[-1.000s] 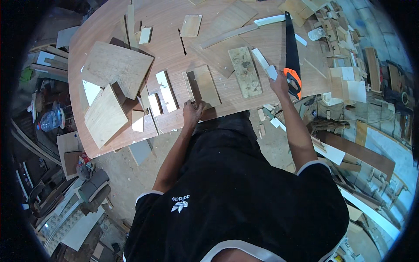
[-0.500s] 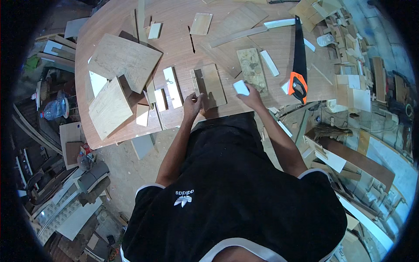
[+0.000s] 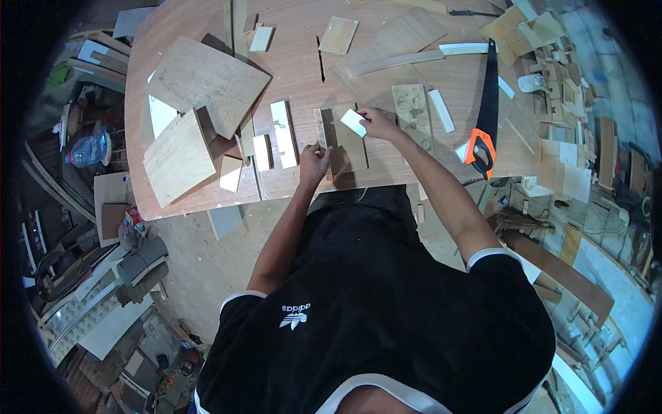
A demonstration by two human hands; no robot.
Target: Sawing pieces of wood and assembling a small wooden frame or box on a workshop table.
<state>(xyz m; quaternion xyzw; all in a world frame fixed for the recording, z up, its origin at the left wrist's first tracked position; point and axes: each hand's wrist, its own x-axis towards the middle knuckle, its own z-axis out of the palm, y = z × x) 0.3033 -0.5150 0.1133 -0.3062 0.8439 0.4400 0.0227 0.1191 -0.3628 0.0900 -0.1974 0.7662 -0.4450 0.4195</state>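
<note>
In front of me a thin wooden board [image 3: 355, 153] lies on the table, with a narrow wooden strip [image 3: 321, 127] standing along its left side. My left hand [image 3: 314, 164] is closed at the near end of that strip, its fingertips pinching it. Over the board's far right part, my right hand [image 3: 378, 124] grips a small white rectangular block [image 3: 354, 123] between thumb and fingers. Left of the strip lie a long white-faced piece [image 3: 283, 134] and a shorter white piece [image 3: 262, 152]. A stained wooden block [image 3: 412, 117] lies right of my right hand.
A handsaw with an orange handle [image 3: 480, 153] rests at the table's right side, near a white strip [image 3: 441, 110]. Large plywood panels [image 3: 207, 83] overlap at the left. Wood offcuts [image 3: 558, 103] are piled past the right edge. A plastic bottle [image 3: 88, 150] is at far left.
My right hand has carried the white block leftward and away from me, from beside the board to over it. My left hand stays at the strip. The whole view has shifted slightly.
</note>
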